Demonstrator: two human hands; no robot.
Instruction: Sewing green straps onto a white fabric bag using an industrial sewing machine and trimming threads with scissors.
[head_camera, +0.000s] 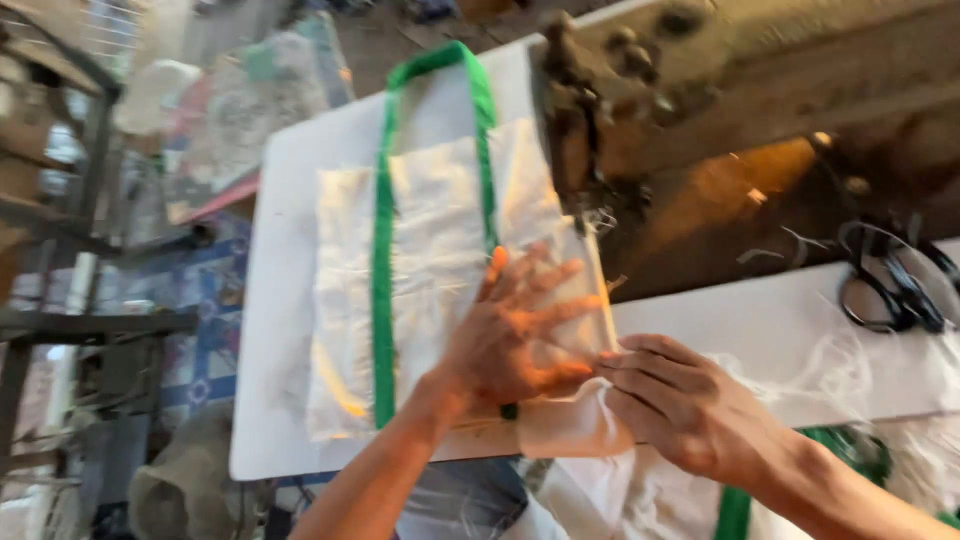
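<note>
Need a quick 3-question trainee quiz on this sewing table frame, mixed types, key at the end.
1. True or false: the left hand lies flat with spread fingers on the white woven bag.
2. What colour is the strap running along the bag? A) red B) green C) blue
3. Which thing lies on the white table at the far right, away from both hands?

Key:
1. True.
2. B, green.
3. The black scissors; the right hand is at the bag's edge near the sewing machine, its grip unclear through blur.
</note>
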